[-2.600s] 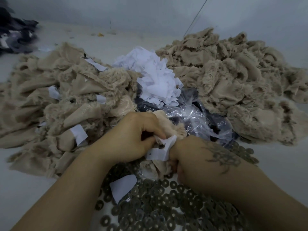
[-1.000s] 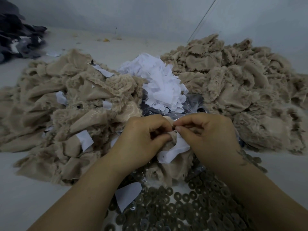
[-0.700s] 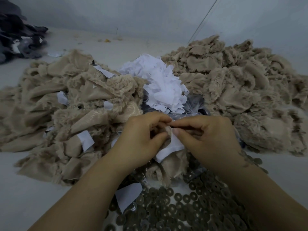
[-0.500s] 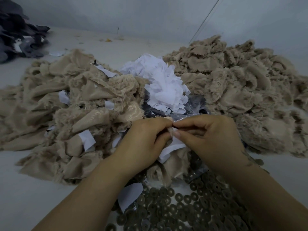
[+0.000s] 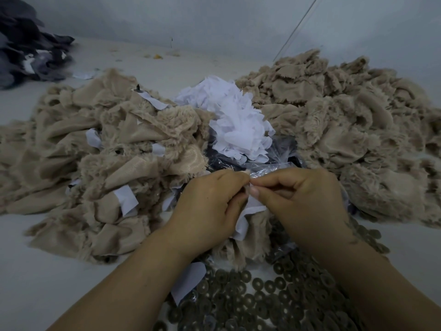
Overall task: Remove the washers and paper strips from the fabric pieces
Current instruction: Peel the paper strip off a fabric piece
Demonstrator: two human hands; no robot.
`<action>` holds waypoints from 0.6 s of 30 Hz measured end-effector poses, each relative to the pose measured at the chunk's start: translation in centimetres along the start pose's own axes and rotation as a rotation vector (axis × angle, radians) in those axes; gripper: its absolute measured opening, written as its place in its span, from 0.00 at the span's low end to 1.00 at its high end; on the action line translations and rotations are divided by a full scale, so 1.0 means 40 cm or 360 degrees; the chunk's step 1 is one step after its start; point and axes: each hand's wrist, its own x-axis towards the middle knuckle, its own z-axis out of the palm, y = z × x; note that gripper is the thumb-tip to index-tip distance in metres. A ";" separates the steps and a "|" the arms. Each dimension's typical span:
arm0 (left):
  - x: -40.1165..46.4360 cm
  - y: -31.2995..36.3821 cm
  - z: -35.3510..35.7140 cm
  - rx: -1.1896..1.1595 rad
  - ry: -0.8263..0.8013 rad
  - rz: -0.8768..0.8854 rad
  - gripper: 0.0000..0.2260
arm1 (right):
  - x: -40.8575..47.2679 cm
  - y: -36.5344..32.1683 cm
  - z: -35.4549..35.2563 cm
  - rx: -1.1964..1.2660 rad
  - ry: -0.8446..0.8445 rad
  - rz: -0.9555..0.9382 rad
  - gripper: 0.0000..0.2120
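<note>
- Fabric piece (image 5: 241, 244), tan and furry, hangs between both hands over the washers (image 5: 274, 297); keep it there so a freed washer drops onto them.
- Left hand (image 5: 210, 204) grips the fabric; hold firm.
- Right hand (image 5: 300, 197) pinches at its top edge; pull steadily so the paper strip (image 5: 248, 215) comes away untorn.

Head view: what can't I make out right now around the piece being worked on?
- Whether a washer is still on the held fabric piece: the left hand and right hand cover its top.
- What the fingertips pinch: too small to tell.
- The paper strip: its upper end is hidden between the hands.
- The washer pile: cut off by the bottom edge, partly under the forearms.
- The dark pile: cut off at the left edge.
</note>
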 end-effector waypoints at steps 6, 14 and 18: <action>-0.001 0.003 0.006 0.0038 0.0072 0.0033 0.12 | -0.001 -0.003 0.002 -0.0022 0.0035 -0.0026 0.07; -0.001 0.004 0.009 0.0027 0.0150 0.0014 0.12 | -0.004 -0.012 0.006 -0.0067 0.0056 -0.0116 0.06; 0.007 0.010 0.008 0.0028 0.0193 -0.0002 0.10 | 0.002 -0.020 -0.008 -0.0045 0.0006 -0.0159 0.06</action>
